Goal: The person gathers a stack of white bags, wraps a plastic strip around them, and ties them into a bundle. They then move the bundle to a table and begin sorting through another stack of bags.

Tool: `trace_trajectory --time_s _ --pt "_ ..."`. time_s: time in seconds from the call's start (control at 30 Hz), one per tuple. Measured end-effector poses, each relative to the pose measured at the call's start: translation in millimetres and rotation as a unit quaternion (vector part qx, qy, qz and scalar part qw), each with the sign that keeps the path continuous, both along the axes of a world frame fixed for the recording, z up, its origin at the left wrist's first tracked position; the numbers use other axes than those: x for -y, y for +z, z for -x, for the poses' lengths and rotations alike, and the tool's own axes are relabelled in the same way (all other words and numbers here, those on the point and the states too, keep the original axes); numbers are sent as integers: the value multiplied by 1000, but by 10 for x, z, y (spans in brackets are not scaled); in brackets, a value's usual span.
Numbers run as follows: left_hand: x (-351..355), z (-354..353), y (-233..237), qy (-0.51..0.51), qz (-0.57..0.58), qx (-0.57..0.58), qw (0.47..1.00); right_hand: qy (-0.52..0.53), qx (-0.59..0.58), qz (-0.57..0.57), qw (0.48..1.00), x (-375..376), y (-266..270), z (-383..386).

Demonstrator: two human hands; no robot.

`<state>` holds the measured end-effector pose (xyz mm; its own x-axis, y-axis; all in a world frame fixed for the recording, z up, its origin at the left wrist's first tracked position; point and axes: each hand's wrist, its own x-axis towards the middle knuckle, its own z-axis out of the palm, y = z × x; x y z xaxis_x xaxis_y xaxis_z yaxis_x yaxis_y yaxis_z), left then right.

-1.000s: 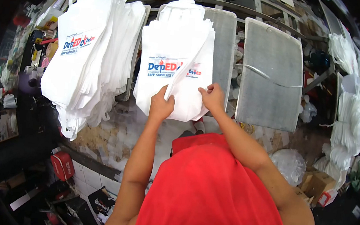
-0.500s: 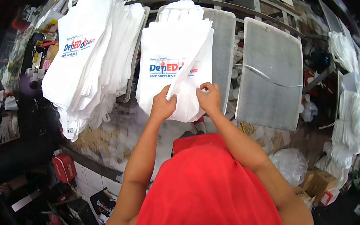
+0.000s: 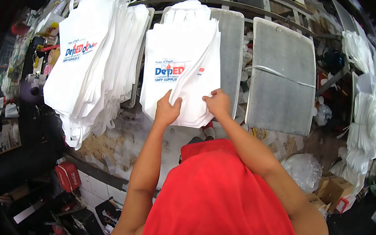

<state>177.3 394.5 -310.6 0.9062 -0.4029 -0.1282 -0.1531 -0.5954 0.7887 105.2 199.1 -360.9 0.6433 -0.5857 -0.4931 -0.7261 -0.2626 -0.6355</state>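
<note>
A stack of white printed cloth bags [image 3: 170, 43] lies in front of me on a grey board [image 3: 232, 44]. Blue and red lettering shows on the top bag, and a raised fold running down its right half covers part of the print. At the lower end of that fold, my left hand [image 3: 167, 110] pinches the bag between thumb and fingers. My right hand [image 3: 218, 103] is closed on the stack's lower right edge, thumb on top. How many layers either hand grips is hidden.
To the left hangs a thick pile of similar white bags [image 3: 83, 57]. A second grey board [image 3: 282, 77] with a pale strap lies to the right. More white bundles [image 3: 362, 130] are at far right, above a cardboard box [image 3: 334, 191] and a clear plastic bag [image 3: 302, 171].
The raised fold on the top bag has shifted and now hides more of the lettering. My left hand has moved slightly left and down; the right fingers have closed onto the bag edge.
</note>
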Motion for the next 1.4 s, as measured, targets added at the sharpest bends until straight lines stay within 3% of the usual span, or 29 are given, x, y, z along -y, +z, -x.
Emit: trace_trajectory --time_s 0.17,0.23,0.47,0.67,0.73,0.83,0.97,1.03,1.17,1.23,1.4 --pt "6 -6 8 -2 0 -7 1000 26 -18 -14 999 -52 -25 -40" --pt "10 -4 33 -1 10 -18 1000 12 -30 39 999 -140 161 -46" --pt "5 13 72 1 12 -18 1000 1 -30 7 1000 -107 -104 -151" --pt "-27 -1 4 6 15 -15 1000 -12 54 70 996 -162 -107 -107" --pt "-19 -4 -26 16 5 -11 1000 -72 76 -23 994 -129 -127 -114" --pt "-9 -13 -22 14 13 -16 1000 -134 142 -65 979 -95 -347 -126" --pt "-6 -24 -42 19 6 -15 1000 -122 120 -65 983 -67 -135 -73" --pt "-11 -25 -44 21 5 -16 1000 -46 179 65 981 -91 -32 -30" --pt "-1 -9 -29 17 6 -14 1000 -28 182 88 979 -119 88 -64" --pt "19 5 -5 14 18 -17 1000 -74 154 -153 973 -147 182 -108" --pt "54 10 50 1 21 -31 999 -67 148 -211 964 -203 236 -204"
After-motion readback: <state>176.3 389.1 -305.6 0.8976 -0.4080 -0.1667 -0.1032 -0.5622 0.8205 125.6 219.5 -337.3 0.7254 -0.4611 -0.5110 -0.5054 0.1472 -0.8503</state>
